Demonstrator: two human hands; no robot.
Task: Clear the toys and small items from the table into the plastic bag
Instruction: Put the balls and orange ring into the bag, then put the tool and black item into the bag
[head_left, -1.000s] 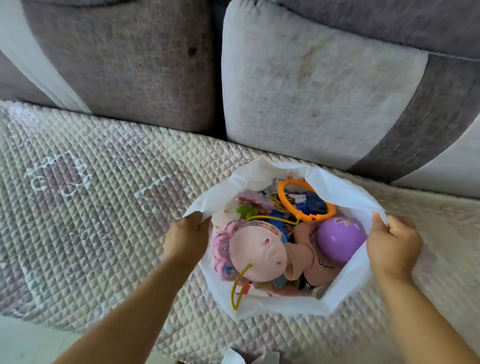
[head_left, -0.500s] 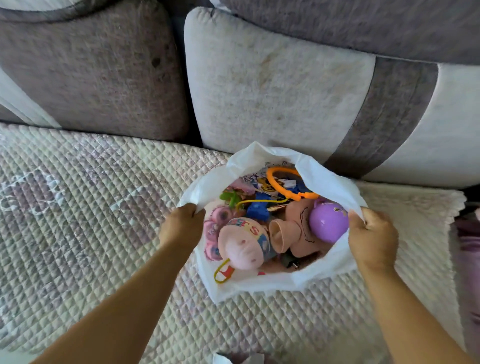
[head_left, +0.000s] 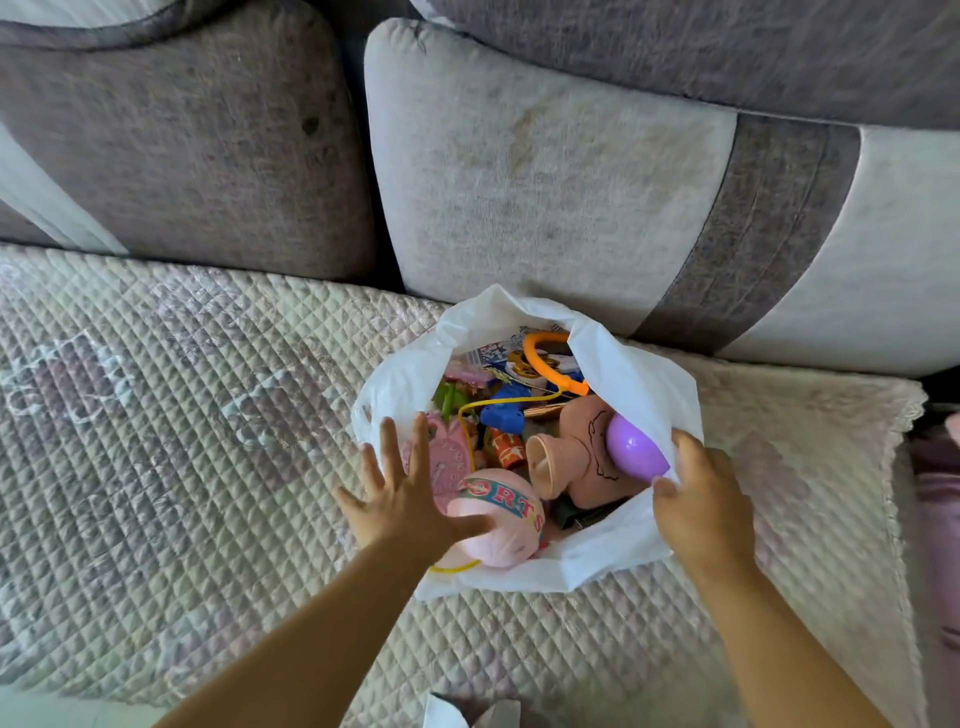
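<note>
Sitting on the quilted cover (head_left: 208, 415) near the sofa cushions (head_left: 519, 182), the white plastic bag (head_left: 639, 384) gapes open, stuffed with toys: a pink ball (head_left: 506, 525) at the near edge, a purple egg (head_left: 631, 449) on the right, an orange ring (head_left: 545, 364) at the far side. Over on the left, the left hand (head_left: 405, 499) spreads its fingers wide, gripping nothing, its thumb lying on the pink ball. On the right, the right hand (head_left: 701, 499) curls its fingers round the bag's right rim, pinching the plastic.
</note>
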